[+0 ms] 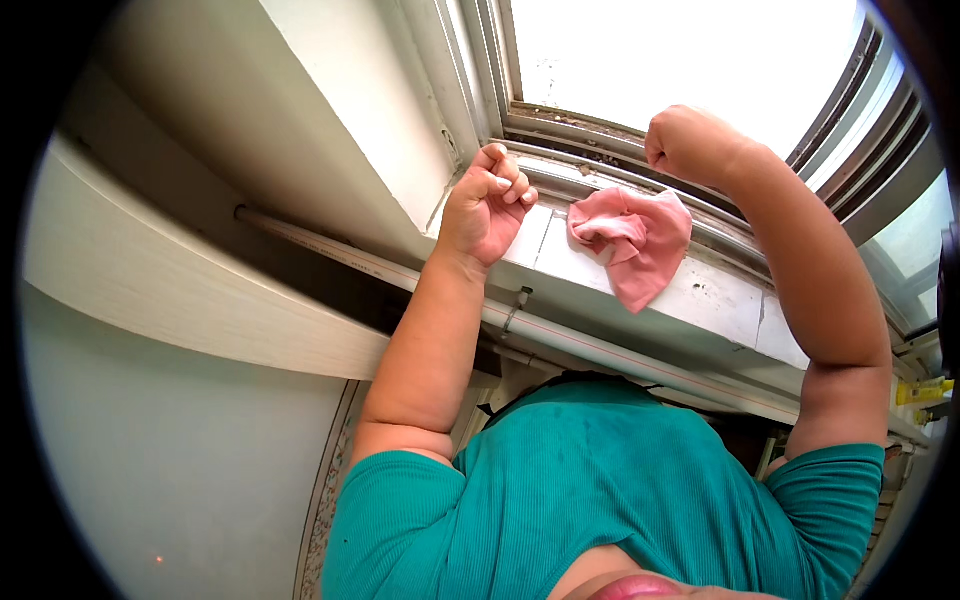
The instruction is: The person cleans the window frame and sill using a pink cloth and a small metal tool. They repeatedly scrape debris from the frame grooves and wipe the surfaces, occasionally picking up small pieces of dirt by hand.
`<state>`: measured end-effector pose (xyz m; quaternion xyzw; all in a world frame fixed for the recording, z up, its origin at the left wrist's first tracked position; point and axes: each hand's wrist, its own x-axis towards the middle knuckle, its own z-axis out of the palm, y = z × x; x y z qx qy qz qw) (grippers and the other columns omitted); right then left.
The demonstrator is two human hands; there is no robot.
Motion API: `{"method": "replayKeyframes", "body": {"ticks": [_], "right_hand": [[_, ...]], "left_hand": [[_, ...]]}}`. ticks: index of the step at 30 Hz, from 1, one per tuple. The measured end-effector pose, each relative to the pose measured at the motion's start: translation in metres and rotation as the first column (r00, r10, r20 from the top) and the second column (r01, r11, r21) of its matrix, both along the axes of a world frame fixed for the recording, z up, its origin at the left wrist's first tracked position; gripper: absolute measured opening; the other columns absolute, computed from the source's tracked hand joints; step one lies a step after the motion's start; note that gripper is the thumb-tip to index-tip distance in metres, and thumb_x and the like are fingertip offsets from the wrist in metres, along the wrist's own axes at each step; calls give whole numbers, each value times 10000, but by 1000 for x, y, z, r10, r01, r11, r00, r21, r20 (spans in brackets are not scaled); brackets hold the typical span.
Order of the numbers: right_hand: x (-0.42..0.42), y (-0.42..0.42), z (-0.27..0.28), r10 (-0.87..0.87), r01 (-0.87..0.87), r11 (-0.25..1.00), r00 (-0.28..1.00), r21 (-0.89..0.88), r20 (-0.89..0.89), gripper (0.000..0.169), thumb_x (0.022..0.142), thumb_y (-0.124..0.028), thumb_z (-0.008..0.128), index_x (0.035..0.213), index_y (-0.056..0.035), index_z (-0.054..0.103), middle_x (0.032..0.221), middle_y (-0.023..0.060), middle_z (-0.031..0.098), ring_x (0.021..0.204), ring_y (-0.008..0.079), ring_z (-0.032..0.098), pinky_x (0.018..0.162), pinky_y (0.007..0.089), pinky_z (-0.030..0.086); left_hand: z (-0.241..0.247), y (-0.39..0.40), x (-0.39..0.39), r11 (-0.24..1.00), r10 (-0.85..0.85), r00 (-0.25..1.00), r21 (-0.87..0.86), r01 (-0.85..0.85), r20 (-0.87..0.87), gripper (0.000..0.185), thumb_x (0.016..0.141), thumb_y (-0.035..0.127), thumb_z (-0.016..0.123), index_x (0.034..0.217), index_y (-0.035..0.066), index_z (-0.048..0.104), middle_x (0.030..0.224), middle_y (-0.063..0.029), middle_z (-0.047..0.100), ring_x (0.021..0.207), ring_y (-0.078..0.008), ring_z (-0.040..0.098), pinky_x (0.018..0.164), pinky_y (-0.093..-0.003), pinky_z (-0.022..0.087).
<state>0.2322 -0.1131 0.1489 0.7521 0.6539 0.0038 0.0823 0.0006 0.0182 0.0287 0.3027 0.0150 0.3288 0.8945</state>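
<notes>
A crumpled pink cloth lies on the white tiled windowsill, its pointed lower end hanging at the sill's front edge. To the left of the cloth, my left hand is raised with its fingers curled loosely; I see nothing in it. My right hand is closed into a fist above and to the right of the cloth, in front of the window's lower frame. No object shows in the fist. Neither hand touches the cloth. Dark dirt and crumbs lie in the metal window track behind it.
Under the sill runs a white pipe with a red line, held by a bracket. A sliding window frame stands at the right. Yellow bottles are at the far right edge. A pale curved panel is at the left.
</notes>
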Motion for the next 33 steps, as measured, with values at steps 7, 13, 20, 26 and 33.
{"method": "replayKeyframes", "body": {"ticks": [7, 13, 20, 26, 33], "right_hand": [[0, 41, -20, -30, 71, 974, 982, -215, 188, 112, 725, -34, 633, 767, -39, 737, 798, 174, 702, 758, 340, 685, 682, 435, 549], [-8, 69, -30, -27, 61, 961, 991, -271, 128, 230, 793, -9, 640, 989, -33, 757, 968, 171, 728, 912, 331, 704, 775, 427, 560], [0, 78, -47, 92, -88, 994, 994, -72, 58, 135, 777, -133, 628, 761, -62, 743, 812, 172, 711, 759, 369, 682, 711, 459, 549], [-15, 80, -39, 103, -92, 986, 992, -136, 75, 182, 842, -131, 640, 962, -72, 764, 974, 150, 736, 911, 331, 707, 801, 425, 558], [-14, 82, -38, 100, -100, 991, 995, -91, 2, 172, 836, -151, 656, 948, -77, 764, 993, 142, 737, 926, 319, 709, 812, 422, 559]], "left_hand": [[-5, 3, 7, 980, 104, 978, 186, -70, -179, 128, 906, 41, 529, 1015, 105, 552, 698, 21, 420, 629, -110, 393, 678, -288, 403], [18, 10, 41, 106, 846, 529, 994, -40, -69, 180, 935, 139, 526, 997, 63, 677, 842, -86, 670, 806, -241, 615, 818, -375, 497], [30, 18, 85, -254, 887, 447, 690, 678, -112, 355, 902, 276, 458, 846, 93, 757, 928, -141, 729, 919, -324, 685, 896, -460, 496], [44, 4, 93, -67, 887, 325, 605, 794, -328, 324, 877, 245, 492, 995, 130, 771, 1081, -106, 720, 1083, -274, 643, 988, -415, 406], [45, -21, 95, -45, 985, 120, 497, 867, -122, 348, 901, 275, 499, 1141, 254, 751, 1303, -144, 548, 1250, -344, 468, 1075, -473, 315]]}}
